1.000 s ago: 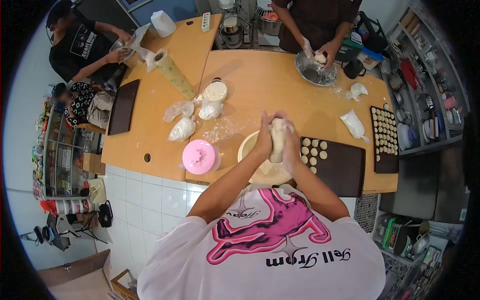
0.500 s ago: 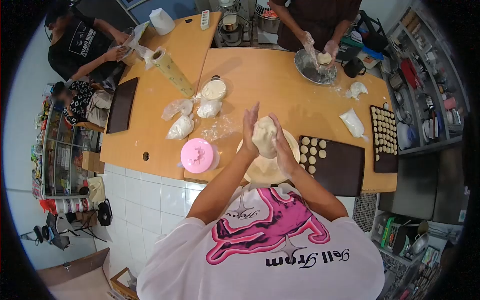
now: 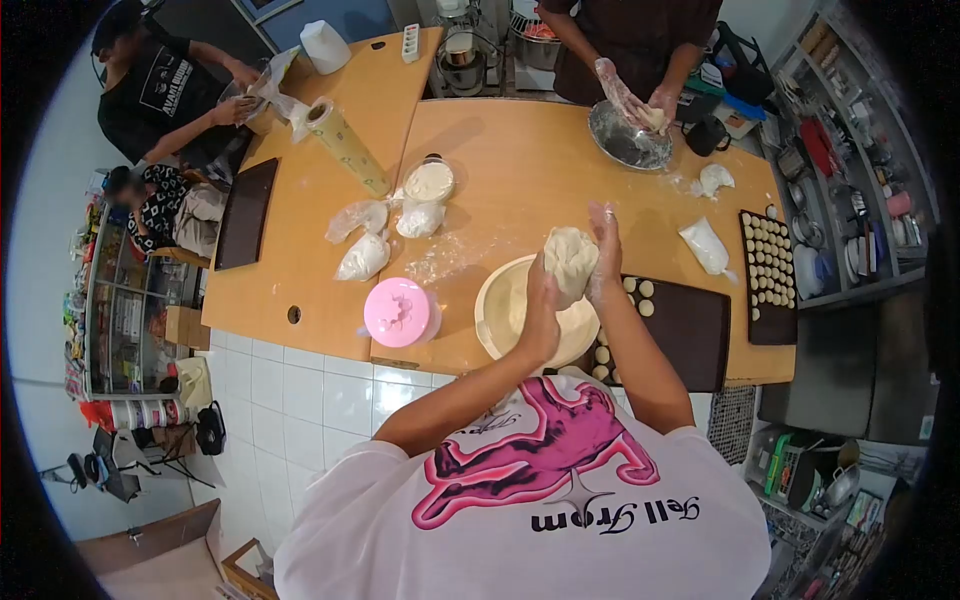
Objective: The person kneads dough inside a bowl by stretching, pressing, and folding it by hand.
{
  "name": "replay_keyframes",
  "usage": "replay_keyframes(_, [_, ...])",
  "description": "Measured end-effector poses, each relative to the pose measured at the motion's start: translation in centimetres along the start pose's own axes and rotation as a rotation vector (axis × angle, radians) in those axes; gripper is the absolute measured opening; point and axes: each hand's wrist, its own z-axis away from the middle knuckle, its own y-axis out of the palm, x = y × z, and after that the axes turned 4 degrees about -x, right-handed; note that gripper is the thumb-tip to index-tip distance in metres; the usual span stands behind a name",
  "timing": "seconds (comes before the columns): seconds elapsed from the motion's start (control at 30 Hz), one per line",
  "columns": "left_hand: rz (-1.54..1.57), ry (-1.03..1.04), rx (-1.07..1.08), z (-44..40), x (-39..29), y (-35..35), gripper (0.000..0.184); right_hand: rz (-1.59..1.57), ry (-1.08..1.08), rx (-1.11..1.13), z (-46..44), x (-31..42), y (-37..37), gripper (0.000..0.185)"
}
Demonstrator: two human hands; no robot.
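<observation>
A pale lump of dough (image 3: 571,262) with a creased top is held between my palms, above the right part of a cream bowl (image 3: 486,312). My left hand (image 3: 541,310) presses against its left and near side. On the other side my right hand (image 3: 606,256) lies along the dough, fingers pointing up and away. Inside the bowl is something pale; my left hand and forearm cover part of it. Right of the bowl, a dark baking tray (image 3: 685,335) carries small round dough pieces at its left end, partly behind my right forearm.
A pink-lidded container (image 3: 397,312) stands left of the bowl. Bags of white powder (image 3: 363,257) and a plastic-wrap roll (image 3: 350,150) lie farther left. Across the table a person's hands (image 3: 640,108) work dough over a metal bowl (image 3: 610,140). A filled tray (image 3: 770,325) sits far right.
My hands have shifted right with the dough, from over the bowl's middle to its right side. The dough has turned, and my left hand has dropped lower on it.
</observation>
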Motion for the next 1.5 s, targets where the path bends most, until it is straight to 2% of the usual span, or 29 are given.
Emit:
replay_keyframes(0.07, [0.041,0.028,-0.069,-0.4,1.8,-0.4,0.059,-0.158,0.256,0.163,2.1,0.8,0.9,0.059])
replay_keyframes(0.13, [0.139,0.003,-0.125,-2.1,2.7,-1.1,0.057,-0.048,0.066,0.378,4.9,0.4,1.5,0.060])
replay_keyframes(0.17, [-0.172,0.166,-0.201,-3.0,1.7,-1.5,0.052,0.008,-0.029,0.484,6.2,0.1,1.9,0.060])
replay_keyframes(0.2, [-0.123,0.135,-0.161,-3.5,0.9,-2.1,0.051,0.075,-0.084,0.453,7.2,-0.1,2.5,0.061])
replay_keyframes(0.27, [-0.027,0.077,-0.087,-4.3,0.0,-3.5,0.052,0.171,-0.165,0.661,7.7,0.6,2.2,0.062])
replay_keyframes(0.3, [-0.088,0.075,-0.142,-5.3,1.2,-4.4,0.053,0.453,-0.326,0.657,7.2,0.6,1.7,0.067])
replay_keyframes(0.37, [0.414,-0.212,-0.091,-6.5,2.7,-4.9,0.050,1.013,-0.650,0.607,6.0,0.5,0.7,0.080])
replay_keyframes(0.4, [0.668,-0.354,-0.058,-6.8,2.5,-4.8,0.048,0.770,-0.552,0.629,6.1,0.8,0.9,0.089])
replay_keyframes(0.47, [0.996,-0.508,0.007,-6.8,2.2,-4.7,0.050,0.293,-0.352,0.655,6.4,2.1,1.4,0.107])
replay_keyframes(0.5, [1.160,-0.582,0.041,-6.7,1.8,-4.7,0.052,0.102,-0.281,0.507,7.0,4.4,1.6,0.126])
replay_keyframes(0.6, [1.163,-0.579,0.147,-6.4,2.8,-5.2,0.065,0.435,-0.337,0.673,5.3,2.6,-1.2,0.127])
replay_keyframes(0.63, [1.058,-0.604,0.142,-5.9,1.1,-4.7,0.067,0.564,-0.362,0.716,5.1,2.1,-1.1,0.120])
replay_keyframes(0.7, [0.854,-0.648,0.130,-4.9,-1.7,-3.4,0.077,0.582,-0.206,0.651,5.7,2.4,-1.2,0.110])
replay_keyframes(0.8, [0.481,-0.536,0.267,-5.1,-0.4,-3.5,0.082,0.584,-0.038,0.602,6.2,2.3,-1.8,0.090])
replay_keyframes(0.83, [0.196,-0.423,0.337,-5.8,0.8,-3.8,0.074,0.562,0.042,0.606,5.9,2.1,-2.3,0.086])
replay_keyframes(0.93, [-0.186,-0.172,0.308,-7.3,2.1,-7.0,0.076,0.368,0.321,0.642,5.1,1.7,-4.0,0.070])
replay_keyframes(1.0, [-0.190,-0.099,0.396,-7.2,1.6,-7.2,0.079,0.186,0.469,0.658,4.7,0.7,-4.6,0.062])
replay_keyframes(1.03, [-0.066,-0.114,0.489,-6.6,-0.5,-6.3,0.080,0.093,0.520,0.661,4.6,-0.1,-4.8,0.059])
replay_keyframes(1.1, [0.473,-0.214,0.681,-6.8,1.6,-5.7,0.100,-0.005,0.609,0.675,4.6,-0.5,-4.7,0.057])
replay_keyframes(1.2, [0.697,-0.249,0.693,-7.2,2.2,-5.9,0.110,-0.109,0.704,0.741,4.8,-0.3,-4.8,0.057])
replay_keyframes(1.3, [0.951,-0.285,0.663,-6.7,4.0,-5.7,0.116,-0.351,0.758,0.920,3.5,-2.6,-5.8,0.056])
replay_keyframes(1.4, [0.745,-0.349,0.741,-6.6,4.6,-5.0,0.113,-0.445,0.750,1.058,2.7,-3.5,-5.2,0.055])
replay_keyframes(1.43, [0.672,-0.477,0.619,-6.5,1.1,-3.8,0.102,-0.456,0.736,1.096,2.4,-3.7,-5.0,0.055])
replay_keyframes(1.5, [0.592,-0.337,0.705,-7.8,1.0,-4.0,0.088,-0.459,0.706,1.152,2.0,-4.2,-4.9,0.055])
